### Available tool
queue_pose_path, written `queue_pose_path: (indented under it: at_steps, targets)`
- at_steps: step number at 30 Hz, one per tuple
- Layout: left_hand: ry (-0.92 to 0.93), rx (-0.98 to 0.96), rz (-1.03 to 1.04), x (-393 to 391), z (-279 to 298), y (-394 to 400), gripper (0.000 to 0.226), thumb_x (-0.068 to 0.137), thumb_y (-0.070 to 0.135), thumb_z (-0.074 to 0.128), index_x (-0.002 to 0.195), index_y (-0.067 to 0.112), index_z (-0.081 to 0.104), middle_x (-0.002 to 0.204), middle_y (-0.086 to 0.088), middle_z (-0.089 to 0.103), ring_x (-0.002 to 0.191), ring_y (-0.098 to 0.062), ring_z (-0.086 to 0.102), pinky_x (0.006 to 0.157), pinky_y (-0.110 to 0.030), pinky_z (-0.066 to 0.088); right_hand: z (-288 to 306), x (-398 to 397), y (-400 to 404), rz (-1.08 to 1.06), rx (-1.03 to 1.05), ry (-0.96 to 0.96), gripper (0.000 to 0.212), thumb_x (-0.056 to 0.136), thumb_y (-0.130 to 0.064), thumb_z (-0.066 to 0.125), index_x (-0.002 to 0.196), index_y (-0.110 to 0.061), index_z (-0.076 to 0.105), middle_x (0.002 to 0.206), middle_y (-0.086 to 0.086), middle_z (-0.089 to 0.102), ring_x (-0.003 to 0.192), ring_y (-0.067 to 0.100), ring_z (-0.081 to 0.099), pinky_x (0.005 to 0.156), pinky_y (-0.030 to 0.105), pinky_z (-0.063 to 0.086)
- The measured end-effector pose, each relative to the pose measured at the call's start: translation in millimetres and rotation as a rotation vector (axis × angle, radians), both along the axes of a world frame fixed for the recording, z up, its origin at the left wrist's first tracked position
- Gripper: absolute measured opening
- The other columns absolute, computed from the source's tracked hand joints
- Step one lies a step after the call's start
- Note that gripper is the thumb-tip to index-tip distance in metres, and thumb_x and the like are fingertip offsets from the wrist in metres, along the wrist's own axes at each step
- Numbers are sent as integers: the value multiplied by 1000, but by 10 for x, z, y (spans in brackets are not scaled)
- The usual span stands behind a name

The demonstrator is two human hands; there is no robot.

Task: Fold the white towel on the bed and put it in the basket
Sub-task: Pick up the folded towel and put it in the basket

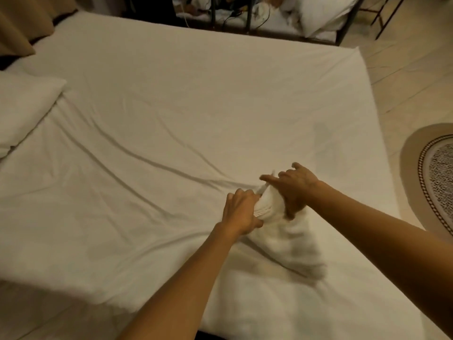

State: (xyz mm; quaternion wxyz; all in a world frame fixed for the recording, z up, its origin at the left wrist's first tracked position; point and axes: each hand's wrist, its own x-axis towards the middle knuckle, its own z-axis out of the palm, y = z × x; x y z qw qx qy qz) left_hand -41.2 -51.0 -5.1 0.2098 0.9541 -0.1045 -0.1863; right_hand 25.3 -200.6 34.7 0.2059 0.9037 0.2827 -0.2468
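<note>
Both hands' fingers, left hand (241, 211) and right hand (295, 186), grip the white towel (289, 241) on the bed (171, 106).

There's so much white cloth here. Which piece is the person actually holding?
The white towel, bunched near the bed's near edge, gripped by the left hand and right hand. The pillow lies untouched at far left.
</note>
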Motion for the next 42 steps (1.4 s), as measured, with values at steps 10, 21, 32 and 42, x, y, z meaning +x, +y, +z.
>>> queue_pose_path:
  at_steps: [10,21,32,42]
  targets:
    - [-210,203,-356,-290,182,-729,60,74,32,70,127,20,46,129,-3,49,124,-25,38,108,-38,23,-195,-1248,-1031,-251,388,-468,51,43,-42,80,88,-18,68,126,13,59,112,32,58,94,48,45]
    - [-218,178,-563,-796,-178,-748,61,70,33,77,124,13,56,120,-6,65,107,-26,62,86,-39,50,-634,-2219,-862,-566,591,-524,68,42,-15,86,107,-5,67,109,13,69,97,31,68,73,33,57]
    - [-330,64,-934,-854,25,-775,29,68,21,75,96,20,69,87,4,72,77,-19,67,65,-31,51,-360,-2781,-557,-946,531,-547,64,47,-27,83,109,-16,67,88,-1,71,69,20,66,55,28,53]
    - [-400,19,-1323,-850,1110,-1803,31,78,18,64,108,19,62,107,-6,68,97,-28,63,76,-35,49,618,-3215,-1010,-1255,294,-684,54,47,-27,79,100,-21,71,71,0,72,58,26,66,50,27,48]
